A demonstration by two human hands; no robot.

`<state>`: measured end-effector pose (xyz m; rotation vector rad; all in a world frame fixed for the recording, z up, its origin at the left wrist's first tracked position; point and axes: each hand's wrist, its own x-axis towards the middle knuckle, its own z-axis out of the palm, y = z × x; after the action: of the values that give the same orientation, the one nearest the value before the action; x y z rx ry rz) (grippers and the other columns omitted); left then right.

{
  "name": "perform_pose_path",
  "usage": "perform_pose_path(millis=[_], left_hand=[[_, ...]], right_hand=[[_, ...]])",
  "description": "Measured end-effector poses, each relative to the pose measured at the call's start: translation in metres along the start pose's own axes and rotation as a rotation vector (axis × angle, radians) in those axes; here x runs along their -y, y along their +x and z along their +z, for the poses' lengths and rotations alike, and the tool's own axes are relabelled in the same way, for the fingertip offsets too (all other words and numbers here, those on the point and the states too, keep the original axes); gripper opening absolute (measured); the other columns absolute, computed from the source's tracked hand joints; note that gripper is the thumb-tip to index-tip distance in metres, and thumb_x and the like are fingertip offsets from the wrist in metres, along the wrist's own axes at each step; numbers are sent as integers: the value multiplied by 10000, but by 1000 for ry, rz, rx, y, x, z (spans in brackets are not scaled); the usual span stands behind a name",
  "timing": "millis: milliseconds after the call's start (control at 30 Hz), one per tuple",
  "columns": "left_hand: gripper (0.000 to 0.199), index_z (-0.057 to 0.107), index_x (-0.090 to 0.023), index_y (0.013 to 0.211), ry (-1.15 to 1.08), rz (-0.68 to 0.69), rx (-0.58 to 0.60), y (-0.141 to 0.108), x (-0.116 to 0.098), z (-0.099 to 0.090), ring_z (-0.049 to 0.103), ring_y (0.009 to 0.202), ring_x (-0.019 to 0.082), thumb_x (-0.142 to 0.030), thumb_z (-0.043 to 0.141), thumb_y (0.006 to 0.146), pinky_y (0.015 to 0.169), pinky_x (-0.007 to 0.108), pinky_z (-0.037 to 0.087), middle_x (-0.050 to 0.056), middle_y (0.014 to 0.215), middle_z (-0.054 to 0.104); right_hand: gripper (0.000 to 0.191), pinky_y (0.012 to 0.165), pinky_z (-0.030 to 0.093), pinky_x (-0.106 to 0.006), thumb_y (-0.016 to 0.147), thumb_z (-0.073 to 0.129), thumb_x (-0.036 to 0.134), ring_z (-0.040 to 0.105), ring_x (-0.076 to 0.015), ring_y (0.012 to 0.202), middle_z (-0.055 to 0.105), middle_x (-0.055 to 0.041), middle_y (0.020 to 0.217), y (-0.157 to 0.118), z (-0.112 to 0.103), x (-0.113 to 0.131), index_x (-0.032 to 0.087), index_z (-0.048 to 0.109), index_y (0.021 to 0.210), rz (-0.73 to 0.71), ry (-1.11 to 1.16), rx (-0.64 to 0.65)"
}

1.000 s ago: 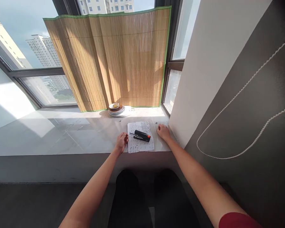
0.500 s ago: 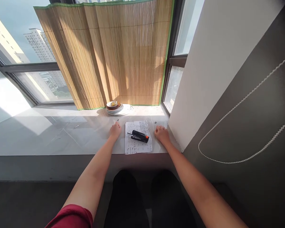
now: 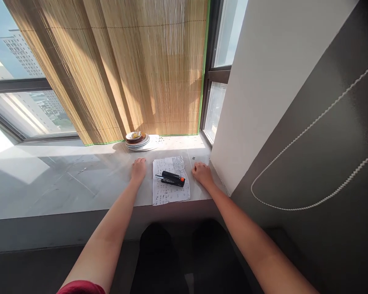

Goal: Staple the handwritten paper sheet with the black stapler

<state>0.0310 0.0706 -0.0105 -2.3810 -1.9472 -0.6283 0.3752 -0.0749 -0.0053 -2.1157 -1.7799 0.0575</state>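
Observation:
My left hand [image 3: 138, 170] rests on the pale windowsill [image 3: 88, 188], left of a sheet of paper [image 3: 162, 196], with its fingers curled in. On the paper's other side, my right hand [image 3: 203, 174] lies in a loose fist on the sill. Between the two, a black stapler [image 3: 171, 179] with an orange spot on its right end and a silvery part at its left lies on the paper. Handwriting covers much of the sheet. Neither hand touches the stapler or the paper, and nothing shows in either one.
Stacked small plates [image 3: 137, 142] stand at the back of the sill, below a bamboo blind [image 3: 135, 81]. A small dark bit [image 3: 193, 158] lies behind my right hand. To the right are a white wall [image 3: 263, 81] and a hanging beaded cord [image 3: 294, 143].
The view has tilted and shifted, so the scene sits further left. My left hand has turned slightly, and a small bit near its fingers is no longer visible. Stapler and paper stay put.

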Motion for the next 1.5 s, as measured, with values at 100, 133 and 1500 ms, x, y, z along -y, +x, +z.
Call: perform_pose_path(millis=[100, 133, 1500], left_hand=[[314, 693, -231, 1040, 6, 10, -30, -11, -5, -6, 615, 1141, 319, -88, 423, 970, 970, 441, 485, 146, 1131, 696], [291, 681, -232, 987, 5, 14, -46, -16, -6, -8, 618, 1093, 316, -83, 432, 966, 937, 427, 487, 139, 1073, 689], [246, 746, -230, 1130, -542, 330, -94, -87, -46, -30, 677, 1130, 233, -218, 540, 997, 998, 398, 556, 65, 1185, 757]], right_hand=[[220, 850, 360, -327, 1017, 461, 224, 621, -232, 991, 693, -88, 990, -1, 0, -1, 180, 665, 947, -9, 11, -7], [220, 845, 359, -326, 1015, 462, 225, 620, -232, 989, 691, -87, 983, -1, 0, -1, 181, 665, 942, -10, 12, -14], [703, 562, 100, -309, 844, 773, 523, 115, -91, 566, 165, 79, 543, -8, -4, -33, 240, 233, 493, -299, 1315, 604]])
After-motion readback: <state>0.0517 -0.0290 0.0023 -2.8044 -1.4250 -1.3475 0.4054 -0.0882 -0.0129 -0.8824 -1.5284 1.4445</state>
